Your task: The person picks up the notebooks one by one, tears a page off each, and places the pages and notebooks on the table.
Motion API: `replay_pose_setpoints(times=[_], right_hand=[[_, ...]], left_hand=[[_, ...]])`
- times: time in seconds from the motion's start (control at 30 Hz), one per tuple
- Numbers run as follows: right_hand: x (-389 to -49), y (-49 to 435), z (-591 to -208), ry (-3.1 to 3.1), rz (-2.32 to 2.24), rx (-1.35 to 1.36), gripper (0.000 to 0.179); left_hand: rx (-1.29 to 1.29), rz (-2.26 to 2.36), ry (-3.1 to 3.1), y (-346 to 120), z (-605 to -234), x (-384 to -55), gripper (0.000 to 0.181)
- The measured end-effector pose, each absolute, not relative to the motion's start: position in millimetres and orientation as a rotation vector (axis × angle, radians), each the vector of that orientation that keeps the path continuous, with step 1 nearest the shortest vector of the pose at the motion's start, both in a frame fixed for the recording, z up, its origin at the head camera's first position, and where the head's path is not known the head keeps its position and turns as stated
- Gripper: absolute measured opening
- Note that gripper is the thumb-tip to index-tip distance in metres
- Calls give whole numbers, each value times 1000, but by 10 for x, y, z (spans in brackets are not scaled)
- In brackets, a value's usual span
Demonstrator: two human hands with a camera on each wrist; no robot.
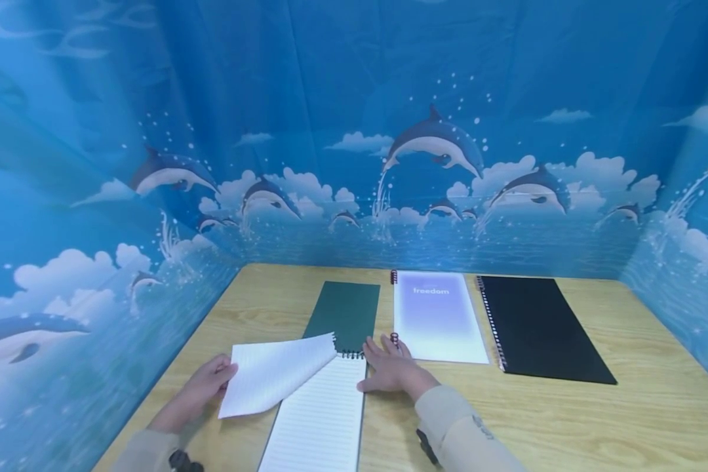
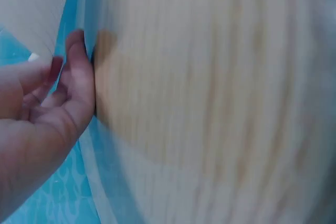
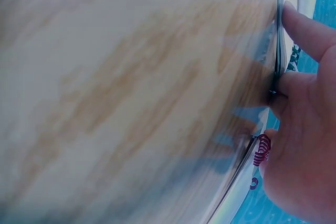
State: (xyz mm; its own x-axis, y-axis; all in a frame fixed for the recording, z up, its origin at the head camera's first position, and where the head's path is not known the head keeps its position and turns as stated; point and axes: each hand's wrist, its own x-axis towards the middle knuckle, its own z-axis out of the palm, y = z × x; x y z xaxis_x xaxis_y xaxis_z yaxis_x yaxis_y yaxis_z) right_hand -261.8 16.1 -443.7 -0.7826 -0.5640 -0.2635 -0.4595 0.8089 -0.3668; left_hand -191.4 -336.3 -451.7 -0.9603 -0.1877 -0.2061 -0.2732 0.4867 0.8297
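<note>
A spiral notepad (image 1: 321,419) with ruled white pages lies on the table, its green cover (image 1: 345,311) flipped back beyond the top coil (image 1: 351,354). My left hand (image 1: 209,380) pinches the lower left edge of a lined sheet (image 1: 277,370), which is lifted and curled to the left. That sheet's ragged, notched top edge shows near the coil; whether a corner is still attached, I cannot tell. In the left wrist view, thumb and fingers meet at the sheet (image 2: 34,11). My right hand (image 1: 392,368) rests with spread fingers at the notepad's upper right edge, beside the coil.
A purple-and-white notebook (image 1: 439,321) marked "freedom", with dark red coils, lies just beyond my right hand. Further right is a black spiral notebook (image 1: 545,328). The wooden table (image 1: 566,426) meets a blue dolphin-print curtain (image 1: 354,164) behind and at the sides.
</note>
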Motion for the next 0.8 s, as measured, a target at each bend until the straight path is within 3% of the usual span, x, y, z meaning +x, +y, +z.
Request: replay_pose_setpoints(times=[0.8], right_hand=[[-2617, 160, -4435, 2622, -449, -760, 80]], left_hand=[[-532, 1230, 2930, -3645, -4397, -1833, 27]])
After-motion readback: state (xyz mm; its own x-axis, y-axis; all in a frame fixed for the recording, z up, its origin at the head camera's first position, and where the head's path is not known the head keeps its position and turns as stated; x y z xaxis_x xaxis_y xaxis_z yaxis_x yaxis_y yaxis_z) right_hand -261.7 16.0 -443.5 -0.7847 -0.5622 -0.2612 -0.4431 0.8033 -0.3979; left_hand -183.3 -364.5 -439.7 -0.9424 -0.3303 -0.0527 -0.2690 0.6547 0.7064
